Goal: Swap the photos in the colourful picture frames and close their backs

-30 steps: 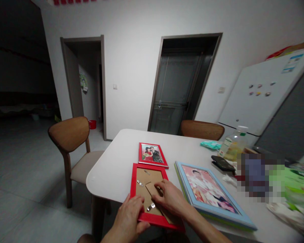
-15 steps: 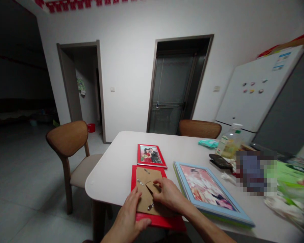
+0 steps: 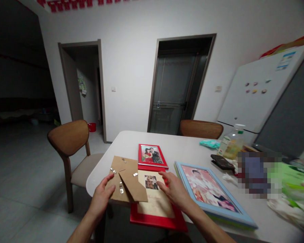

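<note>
The left hand [image 3: 102, 194] grips the left edge of the brown backing board [image 3: 128, 166] with its 4 metal fittings, overlapping the left side of the nearer red frame [image 3: 158, 219] at the table [image 3: 108, 150] edge, while the right hand [image 3: 174, 189], fingers parted, holds nothing above that frame's cream sheet [image 3: 154, 202].

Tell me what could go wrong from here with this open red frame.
The near end of the red frame appears to jut past the table edge, so a bump could tip it off.

The cream sheet with the small photo lies bare, close to your right hand, so it might get smudged or shift.

The brown backing board in your left hand has metal clips, which could scratch the photo if it slips.
</note>
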The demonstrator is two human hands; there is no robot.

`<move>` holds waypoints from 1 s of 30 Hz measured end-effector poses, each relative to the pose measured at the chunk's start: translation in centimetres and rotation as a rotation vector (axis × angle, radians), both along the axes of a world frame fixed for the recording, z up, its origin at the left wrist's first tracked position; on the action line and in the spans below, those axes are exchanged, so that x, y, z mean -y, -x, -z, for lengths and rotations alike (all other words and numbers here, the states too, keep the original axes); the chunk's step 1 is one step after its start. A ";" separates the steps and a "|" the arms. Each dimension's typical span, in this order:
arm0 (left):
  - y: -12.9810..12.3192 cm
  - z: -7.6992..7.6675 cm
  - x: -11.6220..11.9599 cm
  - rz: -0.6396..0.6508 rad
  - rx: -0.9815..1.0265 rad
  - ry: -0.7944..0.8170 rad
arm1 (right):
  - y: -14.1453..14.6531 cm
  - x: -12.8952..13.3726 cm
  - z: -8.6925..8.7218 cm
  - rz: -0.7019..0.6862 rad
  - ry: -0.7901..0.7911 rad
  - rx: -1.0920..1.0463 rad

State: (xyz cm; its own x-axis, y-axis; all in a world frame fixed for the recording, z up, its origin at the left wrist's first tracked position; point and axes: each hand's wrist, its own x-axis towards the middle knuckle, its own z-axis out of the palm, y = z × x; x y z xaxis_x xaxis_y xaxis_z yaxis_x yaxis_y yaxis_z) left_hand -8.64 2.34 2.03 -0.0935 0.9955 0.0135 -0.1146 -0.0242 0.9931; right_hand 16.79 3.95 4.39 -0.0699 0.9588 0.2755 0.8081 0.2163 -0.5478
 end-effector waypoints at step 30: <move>-11.9 -1.8 3.2 0.282 -0.964 -0.635 | -0.5 0.9 -1.0 -0.014 0.411 -1.110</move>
State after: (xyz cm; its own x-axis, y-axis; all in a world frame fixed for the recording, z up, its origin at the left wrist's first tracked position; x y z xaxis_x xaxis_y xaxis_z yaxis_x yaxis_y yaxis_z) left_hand 3.23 -0.85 3.86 0.4470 0.7694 0.4563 0.5937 -0.6368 0.4920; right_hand 17.34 3.08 5.42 0.0021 0.9906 -0.1367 -0.1549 -0.1347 -0.9787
